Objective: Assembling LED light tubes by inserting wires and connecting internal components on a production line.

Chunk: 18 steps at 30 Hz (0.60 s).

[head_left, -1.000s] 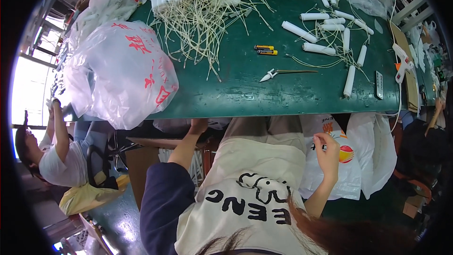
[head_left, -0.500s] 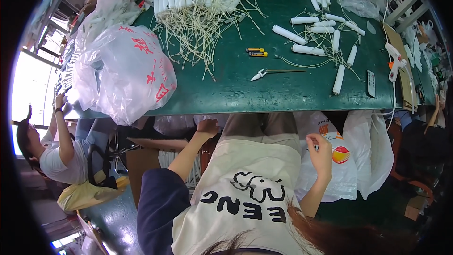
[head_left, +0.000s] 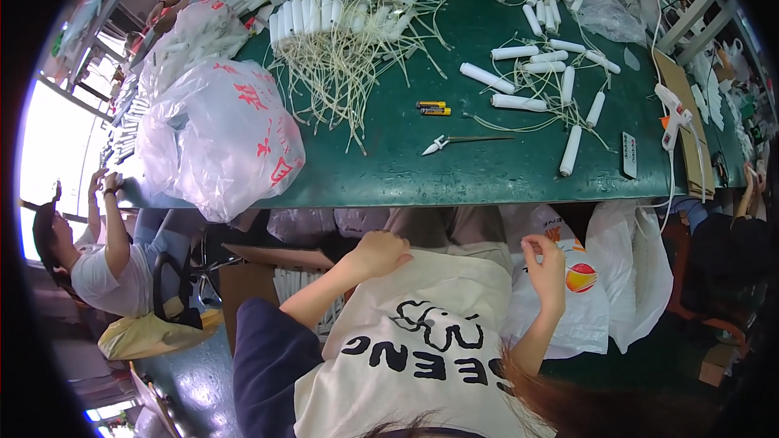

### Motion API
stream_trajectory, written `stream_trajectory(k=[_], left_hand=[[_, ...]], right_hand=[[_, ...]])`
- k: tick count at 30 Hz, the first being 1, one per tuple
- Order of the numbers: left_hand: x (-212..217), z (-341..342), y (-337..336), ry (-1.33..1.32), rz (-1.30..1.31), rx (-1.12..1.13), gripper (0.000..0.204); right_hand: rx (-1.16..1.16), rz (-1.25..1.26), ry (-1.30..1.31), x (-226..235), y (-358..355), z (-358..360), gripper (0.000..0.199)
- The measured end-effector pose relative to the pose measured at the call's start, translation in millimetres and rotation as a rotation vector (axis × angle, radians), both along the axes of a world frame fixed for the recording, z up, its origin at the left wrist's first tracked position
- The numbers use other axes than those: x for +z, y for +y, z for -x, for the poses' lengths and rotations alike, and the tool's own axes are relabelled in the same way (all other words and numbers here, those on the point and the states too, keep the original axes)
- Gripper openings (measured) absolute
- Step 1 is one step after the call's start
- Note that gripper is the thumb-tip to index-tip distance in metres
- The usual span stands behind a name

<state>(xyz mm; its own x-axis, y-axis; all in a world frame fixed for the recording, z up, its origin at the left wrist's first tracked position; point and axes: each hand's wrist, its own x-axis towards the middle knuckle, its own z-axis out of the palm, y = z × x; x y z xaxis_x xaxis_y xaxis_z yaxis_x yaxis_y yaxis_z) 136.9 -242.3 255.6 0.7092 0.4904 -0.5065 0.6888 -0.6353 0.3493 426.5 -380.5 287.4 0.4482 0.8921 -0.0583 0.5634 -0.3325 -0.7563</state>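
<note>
My left hand is closed in a fist on the top edge of a white cloth with black print that lies over my lap, below the edge of the green table. My left arm wears a dark blue sleeve. My right hand is raised at the cloth's right side, fingertips pinched together, in front of a white plastic bag with a red and orange print. Whether it holds anything is too small to tell.
On the table lie white tubes, a bundle of tubes with pale strands, small snips, two yellow lighters, a glue gun and full plastic bags. A cardboard box stands underneath. One person sits left, another right.
My left hand has come down from the table's edge onto the white cloth and closed on it. My right hand has stayed nearly in place. The view has tilted slightly.
</note>
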Motion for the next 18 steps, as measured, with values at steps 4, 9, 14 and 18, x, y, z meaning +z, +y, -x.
stream_trajectory(k=[4,9,14,18], left_hand=[[81.2,-18.8,-2.7,-0.666,0.321,-0.168,0.02],[189.2,-34.1,-18.6,-1.512,0.723,-0.472,0.01],[235.5,-43.5,-40.1,-1.823,0.8,-0.541,0.016],[238.6,-48.9,-36.7,-1.846,0.637,-0.716,0.008]], right_hand=[[-0.011,-0.036,-0.001,3.6,-6.2,-1.9,0.015],[0.046,-0.211,0.102,30.1,-9.8,-7.2,0.008],[0.014,-0.614,0.058,61.4,8.0,-26.5,0.021],[-0.02,-0.536,-0.228,92.5,51.2,-37.1,0.03]])
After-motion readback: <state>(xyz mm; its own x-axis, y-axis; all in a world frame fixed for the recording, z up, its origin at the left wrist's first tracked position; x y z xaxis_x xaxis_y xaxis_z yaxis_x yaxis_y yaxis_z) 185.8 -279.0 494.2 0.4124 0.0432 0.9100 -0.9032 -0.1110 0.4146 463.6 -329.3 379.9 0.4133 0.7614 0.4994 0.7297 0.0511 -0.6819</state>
